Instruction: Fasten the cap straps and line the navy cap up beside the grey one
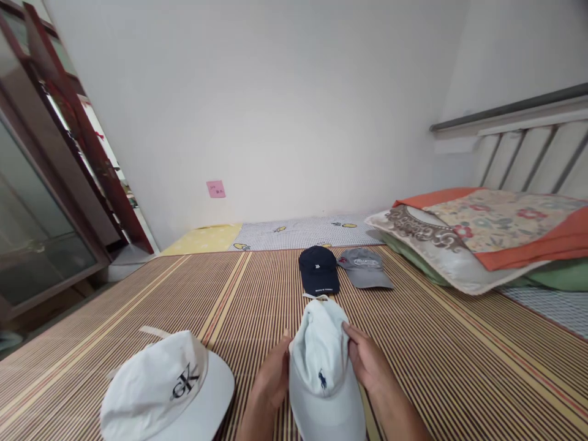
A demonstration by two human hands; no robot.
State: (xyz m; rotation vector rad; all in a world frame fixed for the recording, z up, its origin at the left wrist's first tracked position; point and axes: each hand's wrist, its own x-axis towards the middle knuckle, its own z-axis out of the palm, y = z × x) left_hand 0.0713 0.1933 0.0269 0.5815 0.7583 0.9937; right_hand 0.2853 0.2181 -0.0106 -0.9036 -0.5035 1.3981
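A pale, whitish baseball cap [324,349] with a small dark blue embroidered figure on its front is held between my two hands, its brim pointing toward me. My left hand [274,373] grips the cap's left side, fingers mostly hidden behind the edge. On the opposite side, my right hand [365,355] has its thumb on the crown and its other fingers underneath. To the left lies a white cap [158,386] with black letters, apart from both hands. Beyond the held cap are a dark navy cap [318,269] and a grey cap [366,267], side by side.
A striped bamboo mat [184,300] covers the bed. Pillows [459,245] with an orange-edged cover [519,220] are stacked at the right, near a headboard [537,156]. A white wall [294,110] with a pink note [215,188] stands behind; a wooden-framed door [92,141] is at left.
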